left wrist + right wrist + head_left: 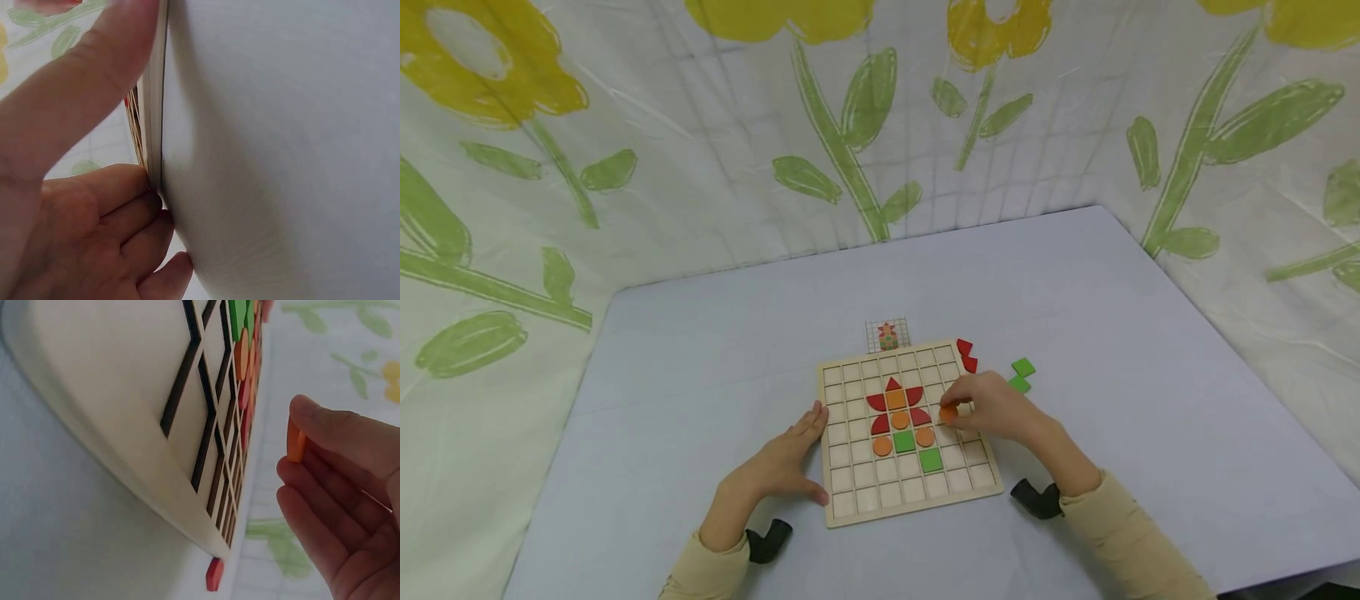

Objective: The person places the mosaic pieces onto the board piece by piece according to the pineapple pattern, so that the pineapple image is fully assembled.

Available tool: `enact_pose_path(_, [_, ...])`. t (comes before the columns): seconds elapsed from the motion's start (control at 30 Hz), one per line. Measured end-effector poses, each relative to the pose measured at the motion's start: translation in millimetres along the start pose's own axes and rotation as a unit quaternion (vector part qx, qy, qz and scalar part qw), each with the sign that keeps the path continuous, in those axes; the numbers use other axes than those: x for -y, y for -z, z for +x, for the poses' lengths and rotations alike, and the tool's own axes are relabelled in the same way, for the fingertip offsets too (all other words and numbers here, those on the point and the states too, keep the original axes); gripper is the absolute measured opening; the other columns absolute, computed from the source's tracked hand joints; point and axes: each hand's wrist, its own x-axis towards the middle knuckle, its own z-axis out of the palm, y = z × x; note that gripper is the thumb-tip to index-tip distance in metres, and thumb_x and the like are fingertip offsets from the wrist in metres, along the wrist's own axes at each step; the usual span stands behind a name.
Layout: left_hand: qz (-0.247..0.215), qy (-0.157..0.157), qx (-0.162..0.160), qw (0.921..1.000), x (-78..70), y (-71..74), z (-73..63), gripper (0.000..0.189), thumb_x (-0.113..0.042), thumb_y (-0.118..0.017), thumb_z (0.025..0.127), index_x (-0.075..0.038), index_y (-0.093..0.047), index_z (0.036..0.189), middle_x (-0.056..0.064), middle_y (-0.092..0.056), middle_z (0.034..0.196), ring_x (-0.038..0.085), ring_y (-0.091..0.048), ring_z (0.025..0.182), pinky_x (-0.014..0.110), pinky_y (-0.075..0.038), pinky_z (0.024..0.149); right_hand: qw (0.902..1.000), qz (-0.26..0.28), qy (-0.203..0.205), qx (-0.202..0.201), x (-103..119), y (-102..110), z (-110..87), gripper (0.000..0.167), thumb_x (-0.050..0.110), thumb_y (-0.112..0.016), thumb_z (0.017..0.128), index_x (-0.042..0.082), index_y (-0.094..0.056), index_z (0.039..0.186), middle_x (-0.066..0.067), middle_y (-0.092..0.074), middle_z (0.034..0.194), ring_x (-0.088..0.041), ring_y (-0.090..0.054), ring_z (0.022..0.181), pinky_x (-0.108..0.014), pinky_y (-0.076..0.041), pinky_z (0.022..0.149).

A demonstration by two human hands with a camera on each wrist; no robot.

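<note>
A wooden grid board [863,475] lies on the table, with coloured pieces forming a figure near its middle. Between thumb and fingers, my right hand [996,408] pinches an orange disc [295,439], held over the board's right side. My left hand [778,458] rests against the left edge, fingers and thumb spread along the frame. In the figure are a red triangle [892,384], an orange square [897,400], several red curved pieces [913,396], orange discs [882,446] and two green squares [931,460].
Behind the board lies a small gridded card [887,337] printed with a coloured figure. Loose red pieces [970,364] sit by the board's far right corner, loose green squares [1023,367] farther right. A flower-patterned curtain [700,167] stands behind the white table [700,350].
</note>
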Motion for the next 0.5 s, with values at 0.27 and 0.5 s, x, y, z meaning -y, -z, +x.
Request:
enact_pose_path(0.27, [0.002,-0.005,-0.001,1.0000,0.1,0.3,-1.6,0.120,-0.027,-0.092,0.060,0.012,-0.021,0.148,0.028,-0.015,0.156,0.044,-0.019,0.143,0.058,-0.024,0.112,0.9981,0.019,0.017,0.055,15.6,-14.7,5.6,0.016,0.010,-0.079,0.081,0.005,-0.077,0.096,0.003,-0.071,0.090,-0.010,-0.064,0.084,-0.024,-0.055,0.076])
enact_pose_path(0.5, [0.001,-0.003,0.001,1.0000,0.3,0.4,-1.4,0.119,-0.026,-0.092,0.061,0.012,-0.020,0.148,0.029,-0.014,0.156,0.045,-0.018,0.143,0.058,-0.023,0.112,0.9970,0.031,0.011,0.070,25.8,-27.6,8.1,0.014,0.012,-0.078,0.082,0.006,-0.077,0.095,0.005,-0.070,0.089,-0.006,-0.058,0.080,-0.022,-0.053,0.075])
